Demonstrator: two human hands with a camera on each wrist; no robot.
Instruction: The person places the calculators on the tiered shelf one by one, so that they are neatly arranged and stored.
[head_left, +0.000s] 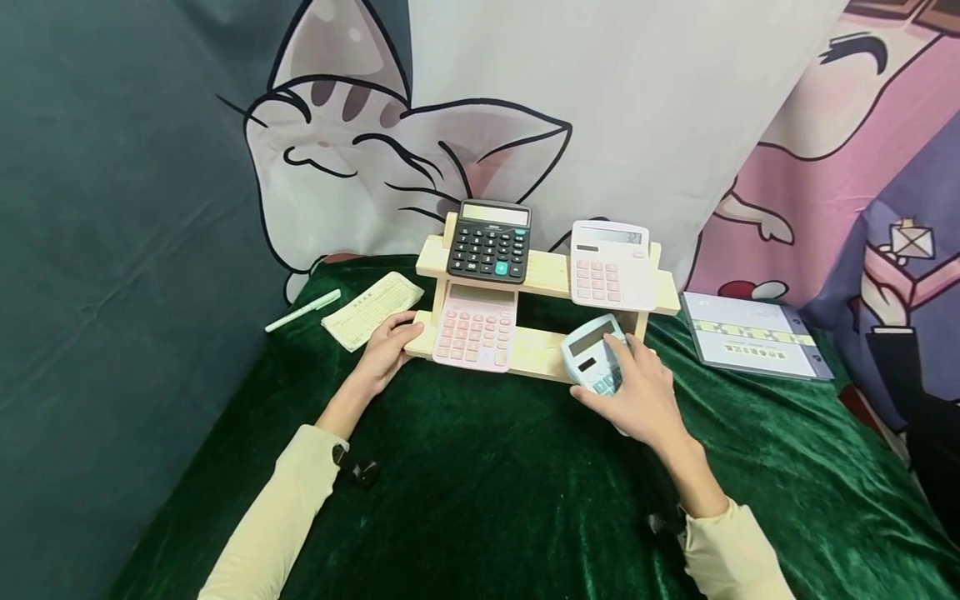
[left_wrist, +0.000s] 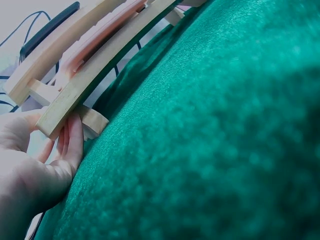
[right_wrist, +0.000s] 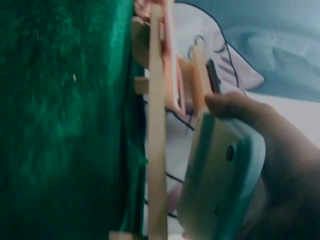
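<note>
A two-tier wooden rack stands on green cloth. My left hand grips the left end of its lower plank, fingers beneath it in the left wrist view. My right hand holds a light blue calculator, tilted, at the lower tier's right end. The right wrist view shows the back of this calculator apart from the plank. On the lower tier's left leans a pink calculator. Above it rests a black calculator, and a pale pink calculator leans on the upper right.
Left of the rack lie a pale green pen and a printed paper pad. A notebook with a yellow patterned band lies to the right. Behind the rack hangs a cartoon-printed curtain. Green velvet cloth covers the table.
</note>
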